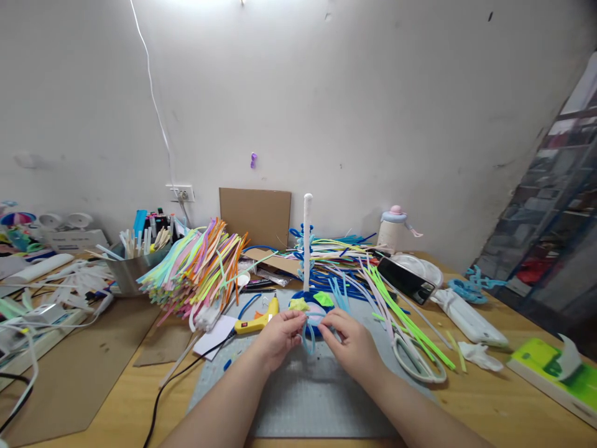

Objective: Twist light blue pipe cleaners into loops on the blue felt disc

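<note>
My left hand [283, 339] pinches a bent light blue pipe cleaner [308, 343] above the grey cutting mat [321, 404]. Opposite it, my right hand [349, 341] has thumb and fingertips closed on the other side of the same loop. Just behind my hands is a dark blue round base [318, 331], partly hidden by them. It carries a yellow star shape [299, 304], a bright green star shape [323, 299] and a pale pink patch. A white fuzzy post [306, 249] stands upright behind these, with blue curled pieces along it.
To the left lies a yellow glue gun [256, 324] with its black cord, near a large bundle of coloured pipe cleaners [196, 267]. On the right are scissors [420, 367], green pipe cleaners [410, 320], a phone [407, 279] and a white power bank-like object [476, 317].
</note>
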`<control>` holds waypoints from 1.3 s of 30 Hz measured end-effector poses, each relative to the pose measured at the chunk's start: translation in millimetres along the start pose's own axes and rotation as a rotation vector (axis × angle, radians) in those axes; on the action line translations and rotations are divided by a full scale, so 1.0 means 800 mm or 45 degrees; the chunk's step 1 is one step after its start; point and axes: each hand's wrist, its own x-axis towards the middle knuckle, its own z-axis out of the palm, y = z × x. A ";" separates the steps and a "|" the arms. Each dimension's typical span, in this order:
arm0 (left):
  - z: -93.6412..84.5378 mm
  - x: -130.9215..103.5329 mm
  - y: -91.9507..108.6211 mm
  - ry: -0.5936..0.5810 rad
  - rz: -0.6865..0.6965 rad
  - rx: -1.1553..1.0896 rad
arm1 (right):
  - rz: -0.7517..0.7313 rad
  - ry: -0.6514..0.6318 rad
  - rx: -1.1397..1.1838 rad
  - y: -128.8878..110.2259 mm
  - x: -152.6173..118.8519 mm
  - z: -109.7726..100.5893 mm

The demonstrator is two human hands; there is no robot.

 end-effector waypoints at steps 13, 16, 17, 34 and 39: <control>0.010 -0.003 0.001 -0.009 0.069 0.060 | 0.040 0.115 -0.028 0.001 -0.001 0.002; 0.013 -0.005 0.002 -0.008 0.075 0.100 | 0.048 0.114 -0.049 0.001 -0.001 0.003; 0.013 -0.005 0.002 -0.006 0.075 0.111 | 0.053 0.116 -0.052 0.001 -0.001 0.003; 0.008 -0.002 -0.003 -0.016 0.105 0.134 | -0.040 0.151 -0.037 0.003 0.000 0.005; 0.007 -0.001 -0.003 -0.011 0.104 0.116 | -0.046 0.140 -0.050 0.003 0.000 0.004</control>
